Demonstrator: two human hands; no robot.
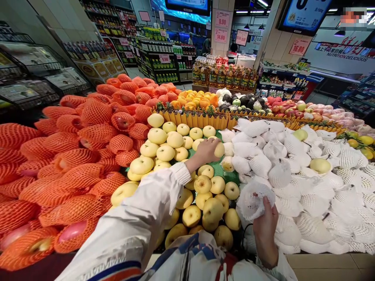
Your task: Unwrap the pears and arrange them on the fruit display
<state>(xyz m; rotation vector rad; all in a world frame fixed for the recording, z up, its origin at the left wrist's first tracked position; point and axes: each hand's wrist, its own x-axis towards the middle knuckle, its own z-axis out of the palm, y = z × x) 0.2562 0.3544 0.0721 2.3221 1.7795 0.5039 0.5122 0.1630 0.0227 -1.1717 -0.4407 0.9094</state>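
Note:
My left hand (205, 151) reaches out over the display with its fingers closed round a pale yellow pear (219, 150). Below and to the left of that hand lie several bare yellow pears (212, 212), some on a green liner (217, 169). Near my body on the right, my right hand (266, 224) grips a white foam net (247, 201) by its edge. The net's mouth stands wide, and no fruit shows inside it. Beside this hand is a heap of fruit in white foam nets (293, 187).
Fruit in orange foam nets (84, 156) is piled on the left. A low yellow picket fence (193, 120) edges the back, with oranges (190, 100) and apples (293, 111) beyond it. Oil bottles (225, 78) and shelves (158, 58) stand farther off.

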